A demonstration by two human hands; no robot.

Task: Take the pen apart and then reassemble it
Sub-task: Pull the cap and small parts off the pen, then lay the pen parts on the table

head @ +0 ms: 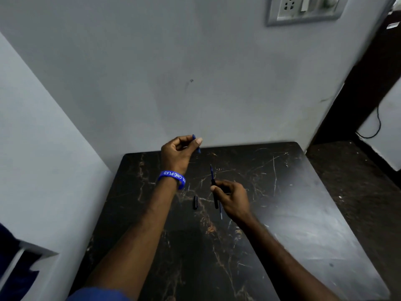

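Your pen is apart. Your left hand (180,152), raised near the wall, pinches a small blue piece (196,144) between thumb and fingers. Your right hand (231,197), low over the tabletop (303,203), grips the dark barrel (214,195) with the blue refill (211,171) sticking out of its far end. A short black part (195,202) lies on the tabletop between your wrists, and a thin piece (221,211) shows beside your right hand. By the look of it, reassembly is mostly left to do.

one head-worn wide-angle view looks forward and steeply down from above, close over the dark marble table (282,213) set in a wall corner; both forearms reach in from the bottom edge
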